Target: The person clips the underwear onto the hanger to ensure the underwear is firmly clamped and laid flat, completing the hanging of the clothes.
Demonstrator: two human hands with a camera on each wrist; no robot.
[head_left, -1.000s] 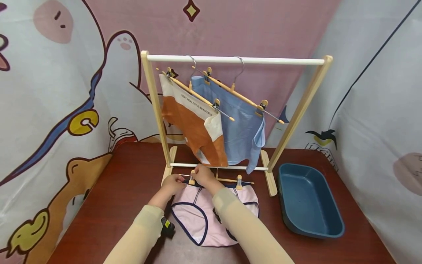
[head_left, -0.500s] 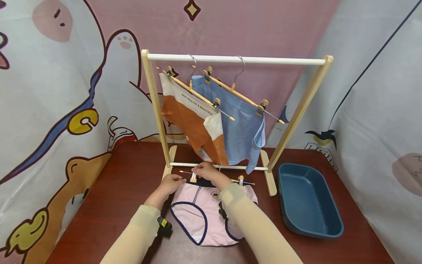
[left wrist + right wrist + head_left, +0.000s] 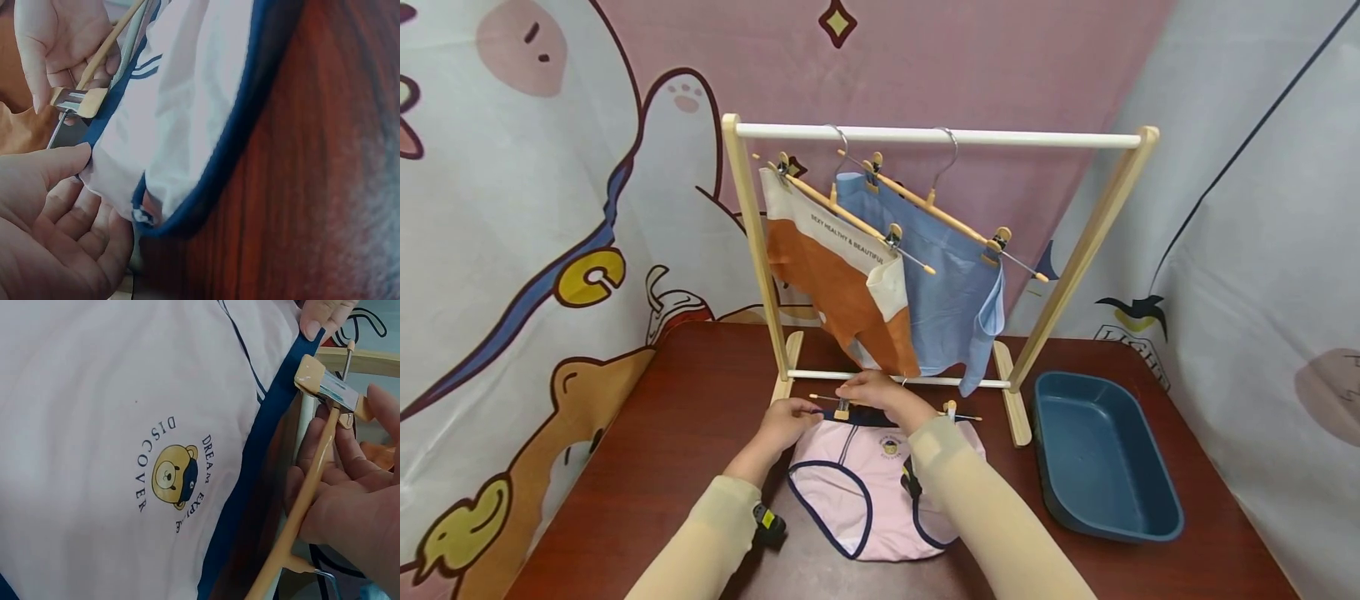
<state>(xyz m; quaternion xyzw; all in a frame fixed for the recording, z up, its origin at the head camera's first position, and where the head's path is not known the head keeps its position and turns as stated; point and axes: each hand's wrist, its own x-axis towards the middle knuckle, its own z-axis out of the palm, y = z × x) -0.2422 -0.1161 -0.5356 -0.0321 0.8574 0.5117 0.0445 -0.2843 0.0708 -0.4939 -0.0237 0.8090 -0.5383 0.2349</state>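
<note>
Pink briefs (image 3: pixel 887 525) with navy trim and a bear print lie on the table. At their upper left corner, my left hand (image 3: pixel 786 423) pinches the navy waistband; thumb and curled fingers show in the left wrist view. My right hand (image 3: pixel 880 393) holds the left clip (image 3: pixel 340 390) of a wooden hanger (image 3: pixel 309 481), thumb on one clip tail and fingers behind. This clip sits over the waistband edge beside my left hand. The hanger's right clip (image 3: pixel 951 410) is at the waistband's other side. My right forearm covers part of the briefs.
Behind my hands stands a wooden rack (image 3: pixel 1075 250) with a white top rail. Orange-and-white shorts (image 3: pixel 842 275) and blue shorts (image 3: pixel 951 308) hang from it on clip hangers, low over my right hand. A blue tray (image 3: pixel 1105 458) stands on the right of the table.
My right hand has shifted slightly right with the hanger, and the bear print has come into sight. My left hand has moved a little down and left, staying at the waistband corner.
</note>
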